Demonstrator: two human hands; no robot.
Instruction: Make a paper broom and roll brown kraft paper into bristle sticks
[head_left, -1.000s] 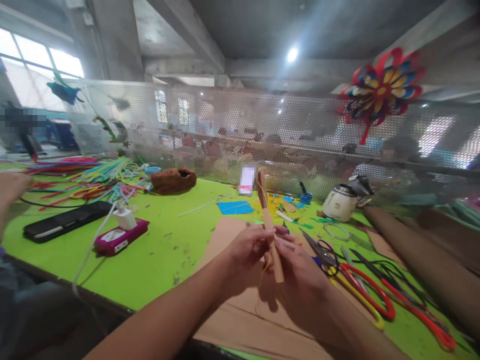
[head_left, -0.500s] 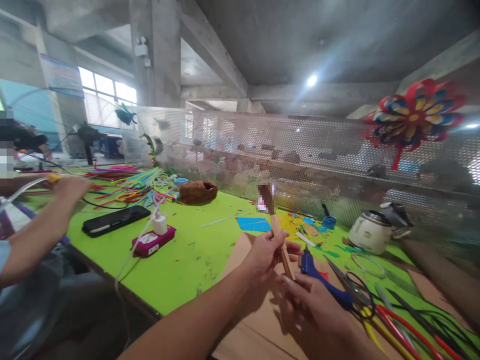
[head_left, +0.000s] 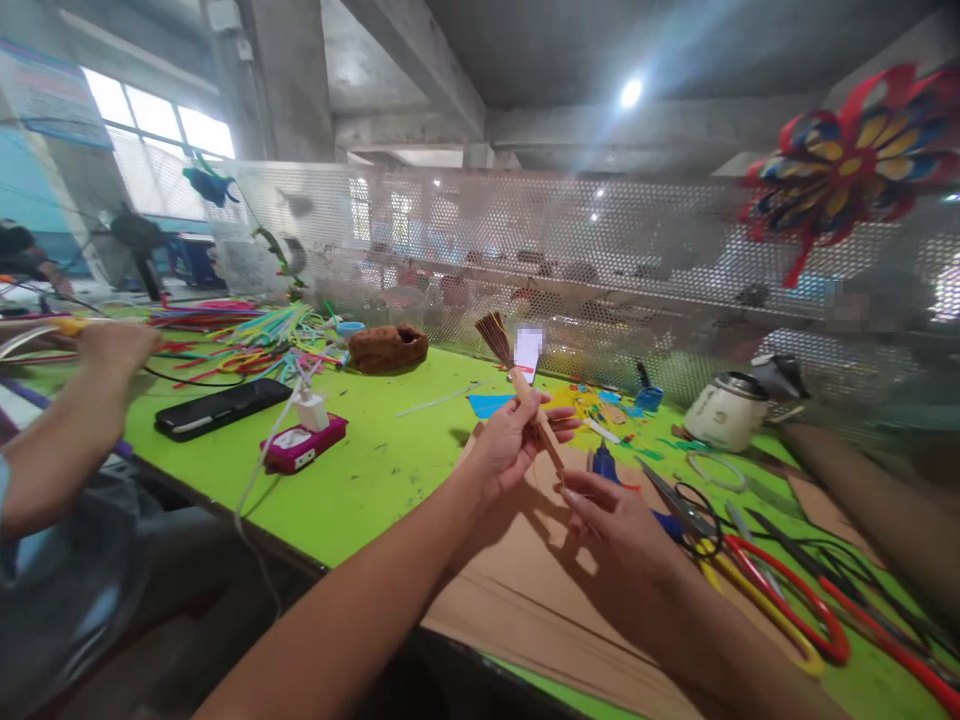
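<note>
1. A small brown brush [head_left: 536, 410], with a flared, dark bristle tuft above a tan stick handle, is held up over the work surface. It slants between the two hands, tuft up and away from the person.
2. The left hand [head_left: 517, 435] grips the handle along its middle under the thumb, its other fingers loosely spread. The right hand [head_left: 611, 510], lower and nearer the person, pinches the handle's bottom end between thumb and fingertips.
3. Beneath both hands lies a sheet of brown cardboard [head_left: 517, 590] on a bright green tabletop [head_left: 390, 440] flecked with dark marks.
4. Just beyond the right hand sits a blue glue gun [head_left: 604, 462], partly hidden; to its right lie black-handled scissors [head_left: 679, 500]. Past the hands are a lit phone [head_left: 527, 358] and yellow scraps [head_left: 581, 390].
5. Left of the hands are a magenta power strip [head_left: 304, 448] and a pile of coloured strips [head_left: 259, 335]; farther left is a co-worker's hand [head_left: 116, 350].
6. Behind everything, a perforated screen [head_left: 450, 230] edges the table, with a flower-shaped pinwheel [head_left: 855, 165] upper right of the hands. The room has a concrete pillar [head_left: 285, 100] and a glowing ceiling lamp [head_left: 631, 93].
</note>
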